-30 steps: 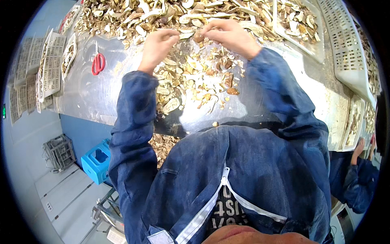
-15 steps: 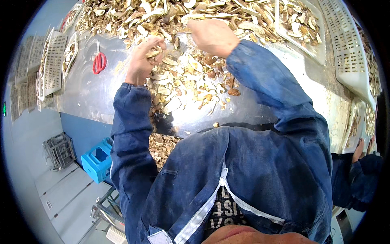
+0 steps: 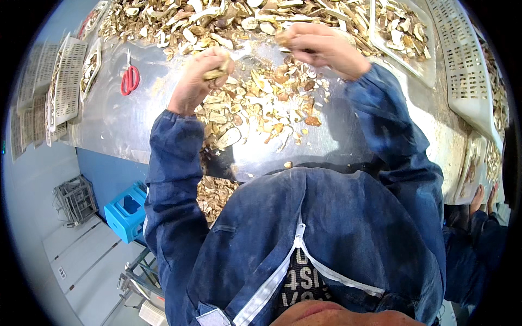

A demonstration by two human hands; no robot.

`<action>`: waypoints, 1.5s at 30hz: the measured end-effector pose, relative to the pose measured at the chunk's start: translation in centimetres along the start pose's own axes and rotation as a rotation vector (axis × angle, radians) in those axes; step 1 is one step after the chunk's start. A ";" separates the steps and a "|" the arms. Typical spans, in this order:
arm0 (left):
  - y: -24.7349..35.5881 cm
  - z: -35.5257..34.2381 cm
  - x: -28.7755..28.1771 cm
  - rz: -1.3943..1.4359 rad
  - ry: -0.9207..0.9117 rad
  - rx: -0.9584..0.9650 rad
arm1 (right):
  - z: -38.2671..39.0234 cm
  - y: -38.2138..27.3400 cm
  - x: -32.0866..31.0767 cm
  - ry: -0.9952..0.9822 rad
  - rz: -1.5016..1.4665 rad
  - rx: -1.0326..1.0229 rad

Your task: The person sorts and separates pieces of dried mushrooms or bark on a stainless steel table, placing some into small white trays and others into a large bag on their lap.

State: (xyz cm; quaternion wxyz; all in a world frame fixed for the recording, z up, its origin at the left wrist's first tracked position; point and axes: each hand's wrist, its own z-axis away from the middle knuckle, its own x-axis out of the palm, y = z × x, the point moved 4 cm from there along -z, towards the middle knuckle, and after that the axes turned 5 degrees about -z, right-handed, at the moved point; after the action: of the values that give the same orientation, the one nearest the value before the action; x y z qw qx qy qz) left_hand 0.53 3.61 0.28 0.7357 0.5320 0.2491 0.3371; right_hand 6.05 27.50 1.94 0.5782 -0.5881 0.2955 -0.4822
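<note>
Both hands' grip closed: left hand [image 3: 200, 81], right hand [image 3: 321, 48] clutching mushroom slices [image 3: 261, 108]

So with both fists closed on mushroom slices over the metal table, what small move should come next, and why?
Probably carry the left hand and right hand toward the white tray and release: both grip dried mushroom slices above the table, and that tray already holds similar pieces.

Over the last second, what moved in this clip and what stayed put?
The left hand drew back from the far heap toward the body and is closed on a few dried mushroom slices. The right hand shifted slightly right, staying closed on slices. The red scissors and white trays stayed put.
</note>
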 end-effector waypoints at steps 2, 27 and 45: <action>0.9 0.6 1.2 0.297 -0.127 0.116 | 2.4 0.3 -0.8 -0.215 -0.445 -0.105; 0.4 1.3 5.5 -0.886 0.206 0.470 | -0.1 2.3 -0.5 0.422 1.287 -0.277; 0.5 -3.6 6.0 -0.533 0.182 0.114 | 8.2 2.2 -4.6 0.302 -0.209 -0.007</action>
State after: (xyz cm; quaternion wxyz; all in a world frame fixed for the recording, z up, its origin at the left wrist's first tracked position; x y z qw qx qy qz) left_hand 1.70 10.45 -0.39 0.7420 0.4558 0.4636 0.1636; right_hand 12.29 34.55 -0.12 0.4721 -0.5384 0.3179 -0.6215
